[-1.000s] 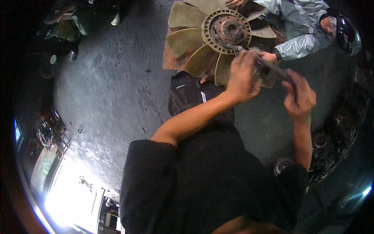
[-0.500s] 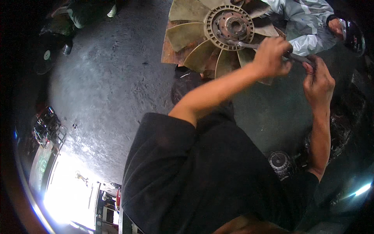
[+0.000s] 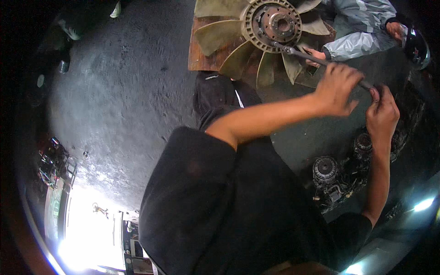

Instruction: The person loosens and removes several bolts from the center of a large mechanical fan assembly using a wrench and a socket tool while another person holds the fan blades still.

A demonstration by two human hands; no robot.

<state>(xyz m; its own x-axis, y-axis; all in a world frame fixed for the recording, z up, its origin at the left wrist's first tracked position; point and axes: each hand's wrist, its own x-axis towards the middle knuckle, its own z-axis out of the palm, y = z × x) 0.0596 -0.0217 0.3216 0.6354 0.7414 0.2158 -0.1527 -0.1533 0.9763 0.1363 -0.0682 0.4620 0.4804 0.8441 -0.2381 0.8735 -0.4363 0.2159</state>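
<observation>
A long-handled socket wrench [image 3: 305, 54] reaches from the hub of a large pale-bladed fan [image 3: 220, 37], its head against the ring of the hub. My left hand [image 3: 338, 87] lies over the middle of the handle, fingers curled across it and thumb hanging apart; its outline is slightly blurred. At the handle's outer end my right hand [image 3: 383, 110] is closed, thumb and fingers pinching the bar. The bolted, rusty hub centre [image 3: 279, 26] faces up. A co-worker's hand [image 3: 315, 57] is beside the fan blades, near the wrench head.
Under the fan is a reddish-brown board [image 3: 200, 57]. A co-worker in a silvery-grey jacket [image 3: 362, 45] is at the upper right. Round dark machine parts [image 3: 325, 168] stand on the floor to the right. A dark stand with tools [image 3: 52, 160] is at the far left, near a bright doorway [image 3: 91, 224].
Both my hands and the wrench handle have swung down and to the right. My left-hand grip looks looser. The co-worker's hand now shows beside the fan blades.
</observation>
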